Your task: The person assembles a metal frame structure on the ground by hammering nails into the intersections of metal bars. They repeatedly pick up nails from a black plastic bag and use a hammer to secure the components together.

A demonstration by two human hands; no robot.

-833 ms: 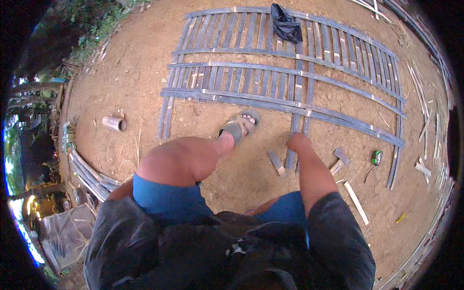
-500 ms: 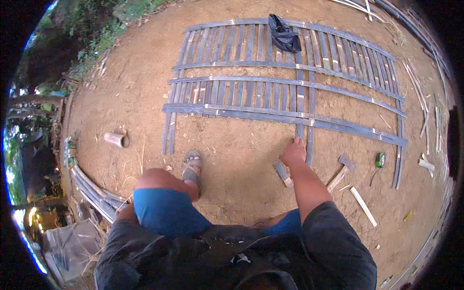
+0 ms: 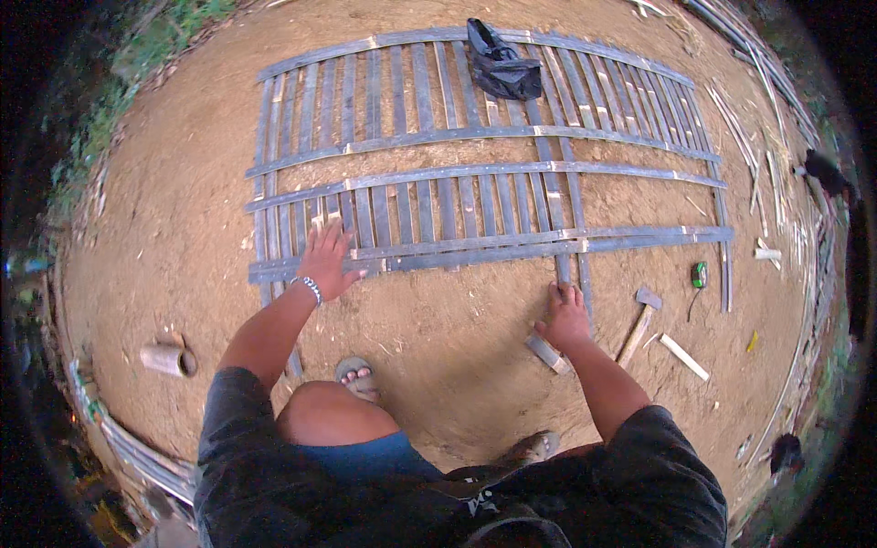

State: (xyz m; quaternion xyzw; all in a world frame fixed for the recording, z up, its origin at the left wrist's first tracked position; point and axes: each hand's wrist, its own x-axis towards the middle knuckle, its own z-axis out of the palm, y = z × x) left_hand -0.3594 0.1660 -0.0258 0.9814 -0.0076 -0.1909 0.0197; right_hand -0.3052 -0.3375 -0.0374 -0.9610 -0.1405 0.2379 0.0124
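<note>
A frame of dark bamboo slats [image 3: 448, 171] lies flat on the dirt, long rails crossing many upright slats. My left hand [image 3: 327, 262] is open, fingers spread over the nearest rail [image 3: 429, 262] toward its left end. A beaded bracelet circles that wrist. On the near side, right of the middle, my right hand [image 3: 568, 315] has its fingers curled at the lower end of an upright bamboo slat [image 3: 561, 267]; the fingertips partly hide that end. Close by this hand lies a short block-like piece [image 3: 548, 354], and a hammer [image 3: 638, 327] rests to its right.
A black plastic bag [image 3: 505, 68] sits on the far rail. To the right are a green tape measure [image 3: 699, 274], a pale strip [image 3: 683, 356] and scattered bamboo strips [image 3: 744, 137]. A cut bamboo tube [image 3: 166, 359] lies at left, near bundled poles [image 3: 137, 452].
My left hand has come into view and reached onto the near rail at left. My right hand stays at the slat's end. The view has shifted, and my right foot now shows.
</note>
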